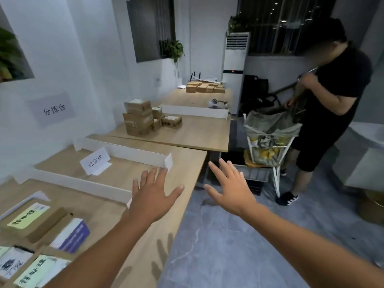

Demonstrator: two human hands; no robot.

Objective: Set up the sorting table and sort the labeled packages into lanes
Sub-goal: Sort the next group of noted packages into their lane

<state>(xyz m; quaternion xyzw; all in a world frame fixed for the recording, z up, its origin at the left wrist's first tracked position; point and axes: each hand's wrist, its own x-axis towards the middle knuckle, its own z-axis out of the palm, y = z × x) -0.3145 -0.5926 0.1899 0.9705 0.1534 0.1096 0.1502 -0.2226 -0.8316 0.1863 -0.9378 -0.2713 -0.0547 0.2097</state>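
My left hand (153,196) hovers with fingers spread above the front edge of the wooden sorting table (182,163), holding nothing. My right hand (230,188) is spread the same way over the floor just past the table's edge, also holding nothing. White card dividers (133,152) split the tabletop into lanes. A folded white sign card (94,161) stands in the lane beyond my left hand. Labeled packages (31,219) lie flat in the nearest lane at bottom left. A stack of brown boxes (139,119) sits on the second table.
A person in black stands at right beside a white cart (270,142) holding bags. More boxes (204,87) sit on the far table. A paper sign (54,110) hangs on the left wall. A standing air conditioner (235,59) is at the back. Grey floor lies right of the tables.
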